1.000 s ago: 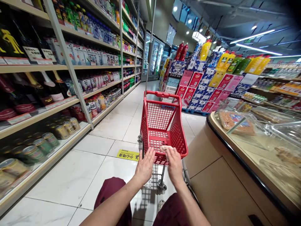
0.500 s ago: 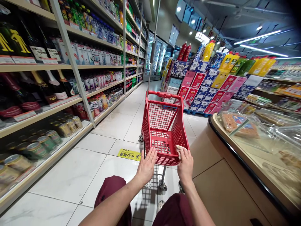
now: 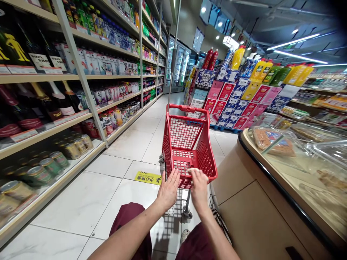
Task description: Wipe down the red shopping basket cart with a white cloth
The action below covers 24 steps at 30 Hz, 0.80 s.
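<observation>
A small red plastic shopping cart (image 3: 187, 135) stands before me, its near rim under both my hands. My left hand (image 3: 168, 189) lies on the near left corner of that rim, fingers stretched out and holding nothing. On the same rim, near its middle, my right hand (image 3: 199, 186) is closed and pressed down. A pale cloth bunched under its fingers is mostly hidden, with just a bit showing at the hand's edge. The cart's basket floor (image 3: 184, 159) is a bare grid.
Drink shelves (image 3: 114, 76) run along the left. A glass-topped counter (image 3: 271, 169) with packaged food borders the right, cables at its foot. Stacked drink cartons (image 3: 233, 97) stand ahead. A yellow caution sticker (image 3: 148, 177) marks the tiled floor (image 3: 78, 198).
My right hand has slid left along the cart's near rim, from its right corner to about the middle, with the cloth. My left hand has stayed at its corner.
</observation>
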{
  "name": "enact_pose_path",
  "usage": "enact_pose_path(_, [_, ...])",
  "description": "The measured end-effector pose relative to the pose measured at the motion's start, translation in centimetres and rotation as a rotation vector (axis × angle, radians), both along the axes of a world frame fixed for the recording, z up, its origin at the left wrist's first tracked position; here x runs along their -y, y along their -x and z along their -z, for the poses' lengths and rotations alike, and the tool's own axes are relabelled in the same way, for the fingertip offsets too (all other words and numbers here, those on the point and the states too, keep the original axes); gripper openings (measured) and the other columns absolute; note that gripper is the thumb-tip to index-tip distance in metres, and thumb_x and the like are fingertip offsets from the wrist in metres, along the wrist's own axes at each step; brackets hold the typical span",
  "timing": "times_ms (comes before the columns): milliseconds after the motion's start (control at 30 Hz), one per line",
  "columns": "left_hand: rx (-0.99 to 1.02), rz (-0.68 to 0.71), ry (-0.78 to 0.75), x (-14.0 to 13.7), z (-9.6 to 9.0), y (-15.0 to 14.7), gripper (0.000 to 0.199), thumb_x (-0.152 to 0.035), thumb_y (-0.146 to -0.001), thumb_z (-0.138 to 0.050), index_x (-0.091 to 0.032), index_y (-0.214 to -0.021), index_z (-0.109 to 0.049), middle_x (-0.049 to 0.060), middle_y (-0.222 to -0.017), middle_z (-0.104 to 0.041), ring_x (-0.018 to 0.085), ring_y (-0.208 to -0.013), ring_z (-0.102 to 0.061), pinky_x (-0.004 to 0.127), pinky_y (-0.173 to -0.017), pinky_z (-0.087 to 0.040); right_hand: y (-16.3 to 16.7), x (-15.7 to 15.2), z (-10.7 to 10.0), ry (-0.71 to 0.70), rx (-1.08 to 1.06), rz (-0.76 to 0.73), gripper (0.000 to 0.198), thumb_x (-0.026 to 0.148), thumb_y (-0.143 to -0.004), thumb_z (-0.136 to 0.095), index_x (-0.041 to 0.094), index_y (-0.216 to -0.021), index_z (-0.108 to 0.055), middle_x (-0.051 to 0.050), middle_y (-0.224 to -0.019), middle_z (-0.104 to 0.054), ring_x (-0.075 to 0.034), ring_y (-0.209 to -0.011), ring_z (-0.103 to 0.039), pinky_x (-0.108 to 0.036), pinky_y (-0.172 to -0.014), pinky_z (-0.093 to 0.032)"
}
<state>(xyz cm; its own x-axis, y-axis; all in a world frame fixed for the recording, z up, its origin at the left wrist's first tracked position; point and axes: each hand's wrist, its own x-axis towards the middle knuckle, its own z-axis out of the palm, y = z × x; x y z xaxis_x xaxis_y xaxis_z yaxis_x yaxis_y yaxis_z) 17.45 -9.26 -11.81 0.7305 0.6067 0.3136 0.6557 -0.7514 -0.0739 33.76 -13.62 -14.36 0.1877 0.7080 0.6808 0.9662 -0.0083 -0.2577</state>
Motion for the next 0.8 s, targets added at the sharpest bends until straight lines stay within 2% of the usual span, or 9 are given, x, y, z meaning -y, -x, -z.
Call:
enact_pose_path(67, [0.01, -0.013, 0.004, -0.2, -0.3, -0.1, 0.06, -0.021, -0.078, -0.037, -0.01, -0.135, -0.023, 0.011, -0.144, -0.022, 0.021, -0.135, -0.006, 0.052, -0.107, -0.006, 1.3, -0.1, 0.0, -0.013, 0.024, -0.09, 0.058, 0.0, -0.075, -0.027, 0.019, -0.128, -0.04, -0.009, -0.128, -0.047, -0.02, -0.128, -0.026, -0.049, -0.1, -0.026])
enact_pose_path(133, [0.005, -0.01, 0.022, -0.5, -0.5, 0.0, 0.059, -0.019, -0.078, -0.036, -0.01, -0.135, -0.024, 0.011, -0.144, -0.023, 0.021, -0.134, -0.008, 0.052, -0.106, -0.007, 1.1, 0.2, -0.3, -0.04, 0.012, -0.119, 0.058, 0.001, -0.076, -0.026, 0.021, -0.129, -0.038, -0.008, -0.128, -0.047, -0.019, -0.127, -0.028, -0.047, -0.1, -0.028])
enact_pose_path(233, [-0.009, 0.026, 0.052, -1.5, -0.9, 0.3, 0.06, -0.016, -0.075, -0.036, -0.01, -0.134, -0.024, 0.01, -0.143, -0.024, 0.02, -0.134, -0.011, 0.054, -0.106, -0.008, -1.7, 0.8, -0.4, -0.1, -0.052, -0.017, 0.061, 0.0, -0.074, -0.024, 0.022, -0.129, -0.039, -0.007, -0.126, -0.049, -0.018, -0.123, -0.034, -0.047, -0.101, -0.027])
enact_pose_path(300, [0.004, 0.02, 0.069, -2.4, -1.3, 0.5, 0.059, -0.015, -0.076, -0.037, -0.01, -0.133, -0.027, 0.01, -0.143, -0.026, 0.02, -0.133, -0.014, 0.053, -0.106, -0.008, -3.0, 1.0, -0.1, -0.091, -0.101, 0.045, 0.062, 0.0, -0.072, -0.024, 0.022, -0.128, -0.04, -0.007, -0.126, -0.048, -0.018, -0.125, -0.031, -0.048, -0.102, -0.025])
enact_pose_path(433, [0.019, -0.008, 0.103, -4.4, -2.8, 0.6, 0.044, -0.018, -0.08, -0.035, -0.012, -0.123, -0.043, 0.011, -0.136, -0.04, 0.022, -0.13, -0.024, 0.053, -0.106, -0.008, -2.2, 0.5, 1.3, -0.051, -0.154, 0.02, 0.062, 0.003, -0.072, -0.026, 0.023, -0.13, -0.038, -0.005, -0.133, -0.041, -0.019, -0.13, -0.021, -0.049, -0.104, -0.023])
enact_pose_path(533, [0.01, 0.004, 0.112, -5.0, -3.7, 0.5, 0.04, -0.019, -0.081, -0.036, -0.014, -0.119, -0.048, 0.009, -0.13, -0.047, 0.021, -0.128, -0.028, 0.05, -0.107, -0.009, -1.6, -0.2, 2.3, -0.053, -0.164, 0.003, 0.062, 0.003, -0.072, -0.026, 0.024, -0.13, -0.038, -0.005, -0.134, -0.039, -0.019, -0.13, -0.022, -0.05, -0.104, -0.023])
enact_pose_path(667, [-0.04, -0.019, 0.14, -3.2, -4.1, -0.9, 0.045, -0.025, -0.077, -0.041, -0.011, -0.119, -0.047, 0.012, -0.131, -0.046, 0.023, -0.13, -0.025, 0.05, -0.108, -0.006, -4.9, -1.0, 2.8, -0.047, -0.173, 0.026, 0.056, 0.005, -0.073, -0.028, 0.021, -0.124, -0.046, -0.007, -0.13, -0.044, -0.02, -0.129, -0.025, -0.05, -0.103, -0.025])
enact_pose_path(800, [-0.096, 0.058, 0.184, 0.2, -3.6, -3.3, 0.057, -0.033, -0.075, -0.043, -0.007, -0.127, -0.038, 0.014, -0.137, -0.037, 0.026, -0.133, -0.015, 0.052, -0.107, -0.003, -9.1, -1.1, 2.0, 0.003, -0.198, 0.083, 0.05, 0.008, -0.073, -0.029, 0.02, -0.116, -0.053, -0.006, -0.125, -0.049, -0.02, -0.125, -0.03, -0.049, -0.101, -0.028])
